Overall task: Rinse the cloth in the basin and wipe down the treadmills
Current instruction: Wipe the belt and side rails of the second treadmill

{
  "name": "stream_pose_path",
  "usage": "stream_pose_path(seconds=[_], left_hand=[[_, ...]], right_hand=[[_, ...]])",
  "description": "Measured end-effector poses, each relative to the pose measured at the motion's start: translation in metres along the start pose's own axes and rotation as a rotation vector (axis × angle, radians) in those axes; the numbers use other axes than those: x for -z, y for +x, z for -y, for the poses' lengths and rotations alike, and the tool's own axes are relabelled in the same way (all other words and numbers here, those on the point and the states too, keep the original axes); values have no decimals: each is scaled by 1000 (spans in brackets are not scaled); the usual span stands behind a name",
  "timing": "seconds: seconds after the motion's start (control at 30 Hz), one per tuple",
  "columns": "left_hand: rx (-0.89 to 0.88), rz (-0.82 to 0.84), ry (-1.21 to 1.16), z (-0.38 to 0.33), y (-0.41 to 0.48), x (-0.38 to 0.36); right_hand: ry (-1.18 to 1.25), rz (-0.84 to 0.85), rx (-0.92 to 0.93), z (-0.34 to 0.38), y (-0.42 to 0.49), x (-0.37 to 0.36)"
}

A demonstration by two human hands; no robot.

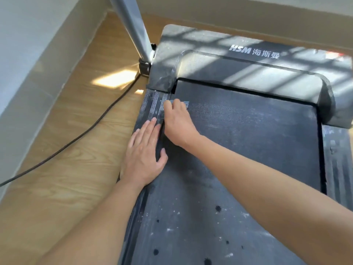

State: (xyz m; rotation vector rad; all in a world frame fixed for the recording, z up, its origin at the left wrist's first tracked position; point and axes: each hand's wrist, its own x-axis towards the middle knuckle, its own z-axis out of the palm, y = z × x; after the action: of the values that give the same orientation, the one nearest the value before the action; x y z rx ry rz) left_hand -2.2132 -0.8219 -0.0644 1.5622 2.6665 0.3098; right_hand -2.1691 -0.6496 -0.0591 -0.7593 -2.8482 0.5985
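floor [66, 178]: wood-grain | cable [80, 137]: black, lay on floor, ran from its left edge toward its far end | sun patch [114, 79]: bright, beside cable's far end | wall [28, 54]: pale, lined floor's left edge

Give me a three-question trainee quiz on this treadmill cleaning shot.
1. True or false: the left hand lies flat on the side rail.
2. Which hand grips the cloth? A) left B) right C) neither
3. Fill in: a dark cable runs across the wooden ____.
Key: 1 true; 2 B, the right hand; 3 floor.
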Motion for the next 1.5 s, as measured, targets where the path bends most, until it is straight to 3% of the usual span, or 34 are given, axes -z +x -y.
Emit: stream_pose_path(seconds=[0.13,0.2,0.4,0.5,0.7,0.93,1.03,1.2,1.5], left_hand=[[7,23,6,5,-5,6],[8,19,-8,4,-7,6],[11,27,3,-3,-5,4],[17,11,9,-6,-4,2],[9,11,29,-10,-5,-2],[16,-47,-9,-8,-5,-6],[-2,-41,-29,-1,-5,-5],[-6,-22,-29,7,-9,-2],[-3,-3,-56,0,-7,-2]], right_hand=[[-212,70,166,-31,-22,19],[-166,62,140,-69,-48,35],[-190,-11,-315,-241,-171,131],[-266,8,-437,-266,-219,151],[-194,-138,-441,-221,-204,113],[-1,-53,-128,-46,-69,27],[-43,-1,-2,12,-39,1],[-154,-31,83,-15,-55,8],[-223,-30,-556,-230,-227,134]])
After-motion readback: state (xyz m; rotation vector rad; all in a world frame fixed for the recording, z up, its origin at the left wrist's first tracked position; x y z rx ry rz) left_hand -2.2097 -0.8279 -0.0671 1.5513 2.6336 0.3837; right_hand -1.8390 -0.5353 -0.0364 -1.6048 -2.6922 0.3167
